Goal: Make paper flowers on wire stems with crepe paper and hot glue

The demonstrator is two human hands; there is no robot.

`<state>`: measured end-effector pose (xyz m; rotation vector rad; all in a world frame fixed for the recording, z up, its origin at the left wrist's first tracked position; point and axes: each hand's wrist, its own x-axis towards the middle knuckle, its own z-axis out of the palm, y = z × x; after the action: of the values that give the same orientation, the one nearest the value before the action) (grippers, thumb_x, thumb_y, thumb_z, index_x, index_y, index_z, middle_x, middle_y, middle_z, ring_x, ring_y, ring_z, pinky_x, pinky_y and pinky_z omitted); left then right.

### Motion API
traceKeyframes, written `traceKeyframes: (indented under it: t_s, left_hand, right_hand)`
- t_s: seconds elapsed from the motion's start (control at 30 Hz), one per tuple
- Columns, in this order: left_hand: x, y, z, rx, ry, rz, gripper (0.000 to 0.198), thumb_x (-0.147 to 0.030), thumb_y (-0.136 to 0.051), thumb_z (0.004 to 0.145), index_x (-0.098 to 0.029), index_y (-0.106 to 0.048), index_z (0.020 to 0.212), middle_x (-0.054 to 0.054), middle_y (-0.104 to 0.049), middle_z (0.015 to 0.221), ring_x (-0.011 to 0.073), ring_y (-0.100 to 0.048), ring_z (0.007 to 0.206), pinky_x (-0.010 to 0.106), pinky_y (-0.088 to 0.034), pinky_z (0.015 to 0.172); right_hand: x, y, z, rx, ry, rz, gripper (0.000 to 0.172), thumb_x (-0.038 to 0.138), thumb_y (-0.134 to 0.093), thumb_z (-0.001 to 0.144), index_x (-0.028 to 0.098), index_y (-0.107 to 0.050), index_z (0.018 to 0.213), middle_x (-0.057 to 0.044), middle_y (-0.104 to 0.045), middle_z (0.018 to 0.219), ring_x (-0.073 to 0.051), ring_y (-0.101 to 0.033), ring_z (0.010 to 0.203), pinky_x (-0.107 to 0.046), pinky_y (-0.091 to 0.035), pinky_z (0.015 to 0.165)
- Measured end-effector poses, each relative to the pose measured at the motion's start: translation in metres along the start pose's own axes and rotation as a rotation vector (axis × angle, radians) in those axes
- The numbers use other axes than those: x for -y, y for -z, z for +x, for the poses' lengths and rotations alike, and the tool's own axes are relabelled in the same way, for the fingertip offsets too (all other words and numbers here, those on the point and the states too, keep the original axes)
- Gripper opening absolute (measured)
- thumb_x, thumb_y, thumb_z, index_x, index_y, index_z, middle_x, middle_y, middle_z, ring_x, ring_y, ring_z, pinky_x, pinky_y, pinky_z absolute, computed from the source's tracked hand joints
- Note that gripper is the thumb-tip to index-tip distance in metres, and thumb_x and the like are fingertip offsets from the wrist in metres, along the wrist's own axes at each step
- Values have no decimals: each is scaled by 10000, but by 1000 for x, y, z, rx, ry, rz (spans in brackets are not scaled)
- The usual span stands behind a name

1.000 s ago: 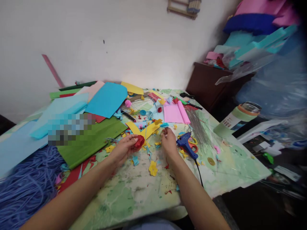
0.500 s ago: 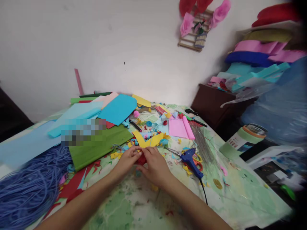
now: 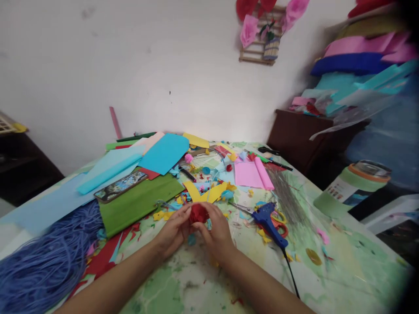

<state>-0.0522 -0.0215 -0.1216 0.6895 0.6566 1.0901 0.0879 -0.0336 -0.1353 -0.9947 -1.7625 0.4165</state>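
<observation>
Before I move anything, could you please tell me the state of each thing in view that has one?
Red paper flower: held in the left hand and right hand
Phone: face up, screen lit
Hot glue gun: lying on its side
Scissors: partly covered by the hot glue gun
Pink paper roll: partly unrolled
Blue cord: loosely heaped
Bottle: standing; cannot tell whether open
</observation>
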Motion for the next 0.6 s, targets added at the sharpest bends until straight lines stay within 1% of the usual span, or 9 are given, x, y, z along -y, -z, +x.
traceKeyframes:
  t_s: [0.13, 0.27, 0.33, 0.43, 0.5, 0.6]
  left_hand:
    - [0, 4, 1, 45, -28, 39, 278, -299, -616, 787, -187, -614, 1042, 63, -644, 1005, 141, -606, 850, 237, -494, 722]
    - [0, 7, 1, 41, -52, 122, 288, -300, -622, 782, -204, -609, 1053, 54, -639, 1011, 133, -600, 831, 230, -486, 707]
    - [-1, 8, 1, 20, -66, 177, 311, -317, -635, 769, -199, -608, 1055, 63, -638, 1017, 147, -599, 848, 239, -480, 717]
    - [0, 11, 1, -6, -106, 300, 392, -326, -677, 726, -186, -598, 1085, 88, -638, 1042, 175, -600, 880, 265, -465, 764]
    - [2, 13, 1, -18, -130, 374, 433, -317, -703, 696, -188, -598, 1096, 93, -640, 1054, 192, -595, 914, 281, -453, 797]
    - [4, 16, 1, -25, -147, 396, 414, -322, -715, 679, -205, -623, 1066, 80, -644, 1071, 205, -583, 963, 300, -437, 842]
  right_hand:
    - [-1, -2, 0, 2, -29, 50, 395, 239, -557, 811, 234, -481, 1198, -88, -575, 1166, -215, -521, 1077, -402, -410, 944]
    - [0, -1, 0, 36, -35, 74, 344, 228, -517, 838, 231, -475, 1179, -85, -569, 1160, -203, -519, 1071, -387, -416, 932]
    - [0, -1, 0, 36, -18, 65, 374, 238, -523, 833, 227, -454, 1200, -97, -555, 1165, -212, -508, 1077, -399, -416, 929]
    - [-2, -1, -1, 19, 8, 32, 525, 329, -604, 778, 217, -410, 1253, -122, -523, 1181, -247, -482, 1100, -437, -410, 932]
    - [-4, -1, -1, 26, 0, 14, 586, 379, -645, 739, 220, -423, 1257, -126, -505, 1192, -262, -463, 1120, -448, -401, 943]
    - [-4, -1, 0, 29, -52, 30, 496, 356, -655, 732, 245, -507, 1193, -108, -502, 1165, -250, -471, 1104, -427, -402, 943]
